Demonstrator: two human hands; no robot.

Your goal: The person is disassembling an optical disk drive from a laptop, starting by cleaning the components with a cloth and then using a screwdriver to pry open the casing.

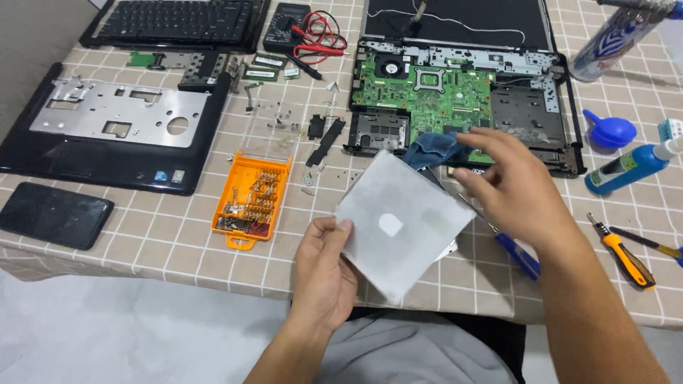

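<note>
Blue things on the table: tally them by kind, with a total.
Cloth, by the right hand: 1
Bulb blower: 1
Bottle: 1
Screwdriver handle: 1
Total: 4
The left hand holds a grey square plate, not counted.

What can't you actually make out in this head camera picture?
- Underside of the flat grey square metal drive: turned away.
- Dark blue cloth: partly behind the right hand.
- Blue-handled screwdriver: tip hidden by that hand.
- Spray can: top cut off by the edge.
</note>
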